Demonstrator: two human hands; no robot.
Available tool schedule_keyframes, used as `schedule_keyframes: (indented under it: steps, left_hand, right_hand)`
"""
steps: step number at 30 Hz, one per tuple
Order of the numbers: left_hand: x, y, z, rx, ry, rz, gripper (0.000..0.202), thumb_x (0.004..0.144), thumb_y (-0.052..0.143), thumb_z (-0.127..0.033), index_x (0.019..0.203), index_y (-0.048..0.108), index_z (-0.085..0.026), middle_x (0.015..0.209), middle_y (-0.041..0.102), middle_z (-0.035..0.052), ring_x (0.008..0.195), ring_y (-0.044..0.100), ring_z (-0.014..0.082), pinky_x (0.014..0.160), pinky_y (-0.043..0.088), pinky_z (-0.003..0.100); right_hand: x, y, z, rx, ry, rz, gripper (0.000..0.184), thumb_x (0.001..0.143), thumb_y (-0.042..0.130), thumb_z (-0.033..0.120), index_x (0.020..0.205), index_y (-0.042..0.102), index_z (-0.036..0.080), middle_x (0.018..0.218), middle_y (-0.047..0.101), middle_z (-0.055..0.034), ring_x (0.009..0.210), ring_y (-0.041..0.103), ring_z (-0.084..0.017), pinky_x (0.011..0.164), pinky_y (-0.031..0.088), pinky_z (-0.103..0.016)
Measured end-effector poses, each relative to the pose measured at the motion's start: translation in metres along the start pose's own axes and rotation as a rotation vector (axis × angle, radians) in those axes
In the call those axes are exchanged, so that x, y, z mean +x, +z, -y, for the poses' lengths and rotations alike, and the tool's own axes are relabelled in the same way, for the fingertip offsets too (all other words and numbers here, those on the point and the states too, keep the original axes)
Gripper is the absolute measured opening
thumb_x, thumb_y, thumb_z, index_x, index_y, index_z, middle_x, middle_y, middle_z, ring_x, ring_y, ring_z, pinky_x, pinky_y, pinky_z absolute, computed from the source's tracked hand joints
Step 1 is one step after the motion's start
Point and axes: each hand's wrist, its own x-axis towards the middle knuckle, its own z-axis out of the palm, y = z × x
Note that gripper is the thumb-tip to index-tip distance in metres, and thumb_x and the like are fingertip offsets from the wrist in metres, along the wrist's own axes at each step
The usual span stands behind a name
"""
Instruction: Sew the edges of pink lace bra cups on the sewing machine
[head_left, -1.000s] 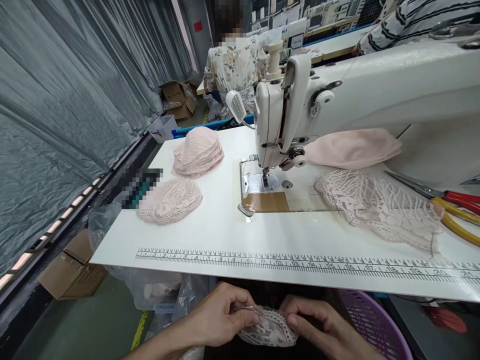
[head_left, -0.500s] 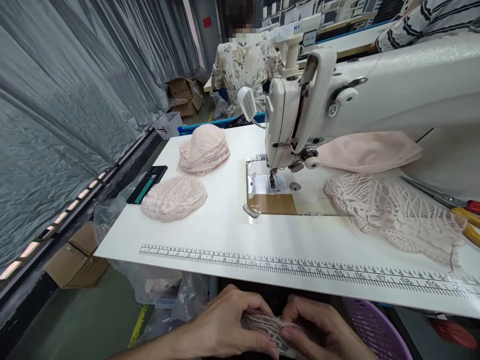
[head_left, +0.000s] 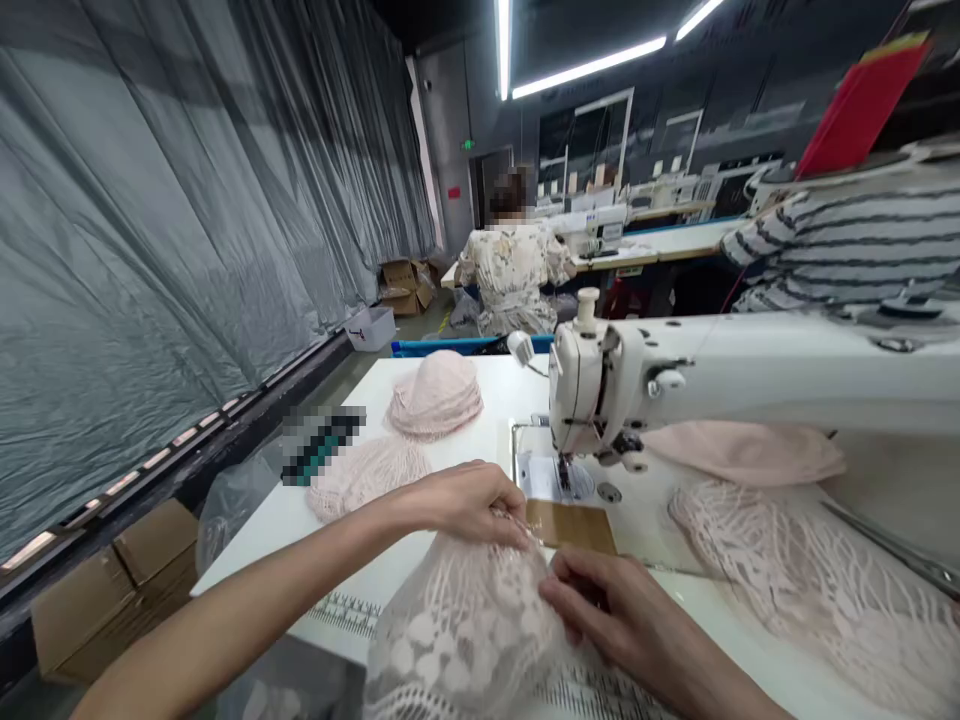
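A pale pink piece of lace fabric (head_left: 465,610) hangs from my left hand (head_left: 476,505), whose fingers pinch its top edge just in front of the sewing machine's needle plate (head_left: 541,478). My right hand (head_left: 611,600) is closed at the right edge of the same lace, thumb and forefinger together. The lace drapes over the table's front edge and covers part of the printed ruler (head_left: 345,612). Above and beyond my hands stands the white sewing machine (head_left: 585,390), its presser foot (head_left: 564,472) over the plate.
Stacked pink cups (head_left: 435,395) and a lace pile (head_left: 367,475) lie on the left of the table. More lace (head_left: 817,580), pink fabric (head_left: 750,455) and blurred scissors (head_left: 892,540) lie right. A person in a floral top (head_left: 514,270) sits ahead; a striped sleeve (head_left: 780,235) shows at right.
Both hands have risen from below the table's front edge to above the tabletop, bringing the lace near the needle plate. The view has tilted up, showing ceiling lights.
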Motion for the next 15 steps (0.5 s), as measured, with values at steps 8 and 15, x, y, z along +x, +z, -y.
schedule_keyframes:
  steps: [8,15]
  left_hand:
    - [0.09,-0.004,0.031,0.05,-0.041,0.102,0.014,0.07,0.071,-0.032,0.071,0.069,-0.018,0.063,0.061,-0.0029,0.065,0.055,0.0132,0.053,0.035,0.019]
    - [0.107,-0.01,0.022,0.133,-0.006,0.215,0.015,0.07,0.072,-0.032,0.066,0.067,-0.019,0.058,0.057,-0.0047,0.06,0.052,0.0114,0.052,0.034,0.019]
  right_hand:
    - [0.02,-0.031,-0.054,-0.354,-0.35,-0.168,0.024,0.091,0.034,0.019,0.093,0.057,0.023,0.089,0.066,-0.0053,0.079,0.064,-0.018,0.061,0.047,-0.027]
    - [0.029,-0.037,-0.058,-0.701,-0.735,-0.118,0.024,0.088,0.049,0.028,0.103,0.062,0.015,0.101,0.07,-0.0084,0.085,0.068,-0.024,0.065,0.054,-0.031]
